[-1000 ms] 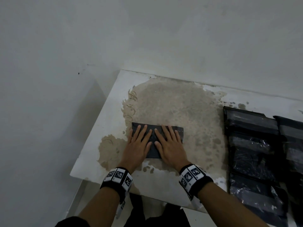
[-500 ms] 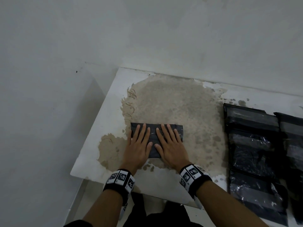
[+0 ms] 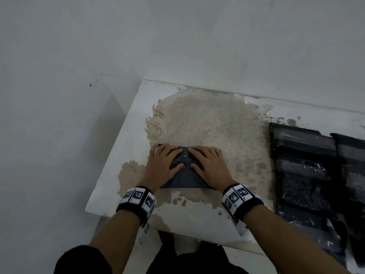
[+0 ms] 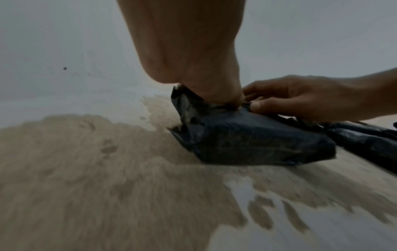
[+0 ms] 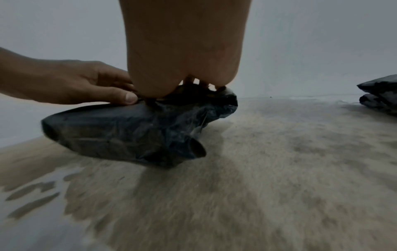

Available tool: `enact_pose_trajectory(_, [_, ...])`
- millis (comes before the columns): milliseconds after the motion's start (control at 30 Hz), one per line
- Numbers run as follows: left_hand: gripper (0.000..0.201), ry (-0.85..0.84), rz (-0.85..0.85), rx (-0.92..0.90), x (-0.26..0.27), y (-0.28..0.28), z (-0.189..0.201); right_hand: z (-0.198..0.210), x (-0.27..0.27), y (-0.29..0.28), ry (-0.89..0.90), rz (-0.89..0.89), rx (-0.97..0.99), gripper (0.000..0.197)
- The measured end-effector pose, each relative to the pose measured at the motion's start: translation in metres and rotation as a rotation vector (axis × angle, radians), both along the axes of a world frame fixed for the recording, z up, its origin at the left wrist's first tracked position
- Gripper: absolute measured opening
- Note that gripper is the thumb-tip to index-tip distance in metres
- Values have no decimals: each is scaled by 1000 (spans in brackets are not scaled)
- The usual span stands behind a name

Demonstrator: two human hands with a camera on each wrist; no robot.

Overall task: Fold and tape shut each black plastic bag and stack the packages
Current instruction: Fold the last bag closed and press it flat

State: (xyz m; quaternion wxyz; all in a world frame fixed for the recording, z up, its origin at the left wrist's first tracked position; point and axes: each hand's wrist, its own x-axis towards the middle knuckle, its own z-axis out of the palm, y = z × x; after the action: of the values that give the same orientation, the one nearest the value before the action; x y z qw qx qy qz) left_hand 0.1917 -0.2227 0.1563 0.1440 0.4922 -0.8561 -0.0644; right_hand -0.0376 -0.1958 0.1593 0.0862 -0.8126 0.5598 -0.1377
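Note:
A black plastic bag [image 3: 185, 177] lies folded into a small rectangle on the worn patch of the white table [image 3: 122, 155]. My left hand [image 3: 162, 165] grips the bag's far left edge, fingers curled over it and thumb on top. My right hand [image 3: 209, 167] grips the far right edge the same way. In the left wrist view the left hand [image 4: 193, 59] pinches crumpled plastic, lifting the far side of the bag [image 4: 247, 141]; the right hand [image 4: 311, 96] holds beside it. The right wrist view shows the bag [image 5: 120, 132] bulging under the right hand [image 5: 184, 51], with the left hand [image 5: 75, 81] on its top.
Rows of taped black packages [image 3: 304, 175] lie at the table's right, with another row [image 3: 353, 155] beyond; they also show as packages [image 5: 380, 95] in the right wrist view. The table's left edge and front edge are close to my wrists. A white wall stands behind.
My fingers were spread flat on the bag; both hands have now slid to its far edge and curled round it, raising the plastic there.

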Motion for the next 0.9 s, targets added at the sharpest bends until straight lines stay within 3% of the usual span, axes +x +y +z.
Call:
enact_pose_trajectory(167, [35,31,-73,-51,3,-35,20,25,-10,-29,-186,13,109,35])
enact_pose_trajectory(333, [35,125,-76,88,0,-58,46,45,-27,-45,-218,17,191,48])
enact_pose_trajectory(433, [40,166,-54,150,5,-64,55,49,-36,-52,-253,16,131,24])
enact_pose_trajectory(600, [57,120,-93,215,13,-67,61,61,-46,-63,-306,-31,154,18])
enact_pose_trajectory(767, [22,363,35,353,23,-72,67,68,-49,-68,-402,-69,247,15])
enact_pose_trajectory(900, [8,523,76,576,24,-74,82,76,-53,-75,-528,-140,305,7])
